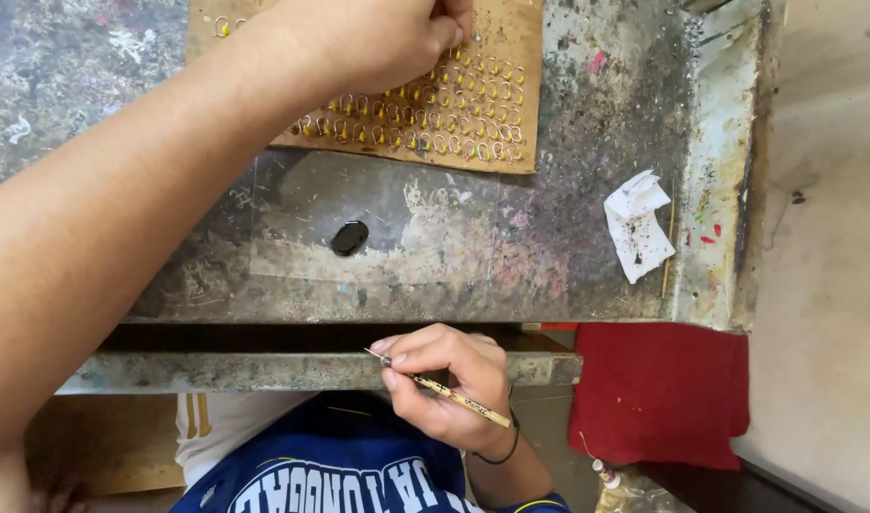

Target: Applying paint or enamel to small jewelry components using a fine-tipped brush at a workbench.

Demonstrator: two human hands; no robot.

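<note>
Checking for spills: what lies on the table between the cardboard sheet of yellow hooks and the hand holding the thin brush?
In the head view, a black paint blob on the stained table, between the cardboard sheet and the right hand with its brush.

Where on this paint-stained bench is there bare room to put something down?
Bare bench lies between the cardboard sheet of yellow hooks and the crumpled paper, and in front around the black paint spot. The cardboard is crowded, with the left hand over it.
</note>
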